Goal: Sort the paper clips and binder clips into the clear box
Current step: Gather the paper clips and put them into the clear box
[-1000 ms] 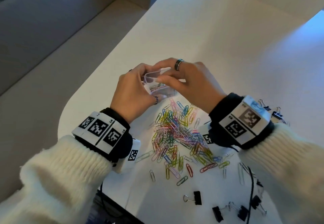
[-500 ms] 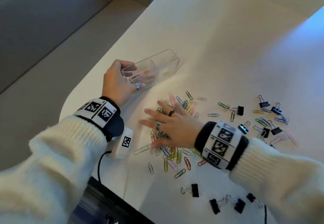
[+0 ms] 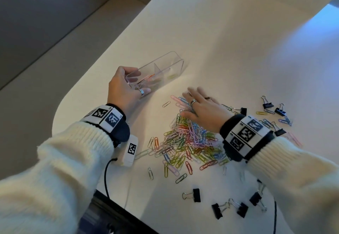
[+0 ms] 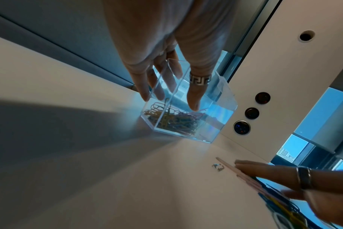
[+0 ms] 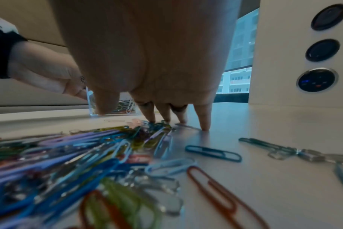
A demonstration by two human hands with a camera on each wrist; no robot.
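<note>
Since a second ago the right hand has left the clear box and lies flat, fingers spread, on the paper clips; at ten o'clock the left hand grips the box end (clips inside), binder clips scattered at five

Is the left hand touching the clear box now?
Touching. In the left wrist view the left hand has its fingers curled over the rim of the clear box; the head view shows the same grip.
</note>
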